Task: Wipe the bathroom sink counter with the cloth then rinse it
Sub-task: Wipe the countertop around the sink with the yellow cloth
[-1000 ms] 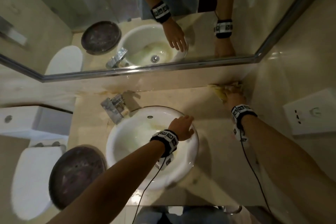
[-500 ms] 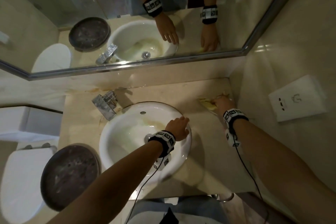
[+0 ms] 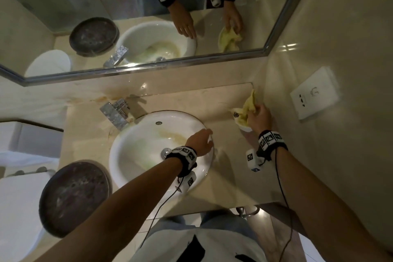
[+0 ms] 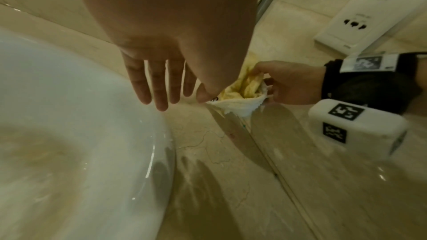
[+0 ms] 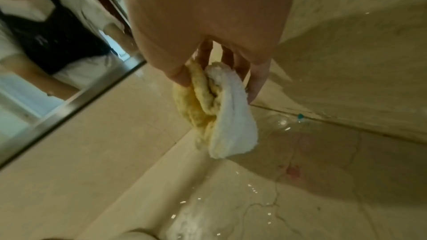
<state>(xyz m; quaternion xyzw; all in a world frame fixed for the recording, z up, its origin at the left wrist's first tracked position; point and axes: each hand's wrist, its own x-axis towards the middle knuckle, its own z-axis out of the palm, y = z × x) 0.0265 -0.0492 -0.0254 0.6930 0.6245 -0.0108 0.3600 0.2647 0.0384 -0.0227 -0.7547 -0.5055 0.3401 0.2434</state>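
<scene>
A yellow-and-white cloth (image 3: 244,112) (image 4: 240,96) (image 5: 217,109) hangs bunched from my right hand (image 3: 258,117) (image 4: 286,83) (image 5: 221,72), whose fingers and thumb pinch it just above the beige stone counter (image 3: 229,168) near the right wall. The white round sink (image 3: 138,155) (image 4: 69,134) is set in the counter, with yellowish stains inside. My left hand (image 3: 201,139) (image 4: 161,81) hovers over the sink's right rim with fingers straight and holding nothing.
A chrome faucet (image 3: 116,112) stands behind the sink at the left. A dark round tray (image 3: 74,198) sits on the counter's left end, beside a toilet (image 3: 19,208). A mirror (image 3: 148,17) runs along the back wall. A white socket (image 3: 314,93) is on the right wall.
My right hand has pulled the cloth from the back right corner toward me and lifted it off the counter, now bunched. The left hand stays over the sink rim.
</scene>
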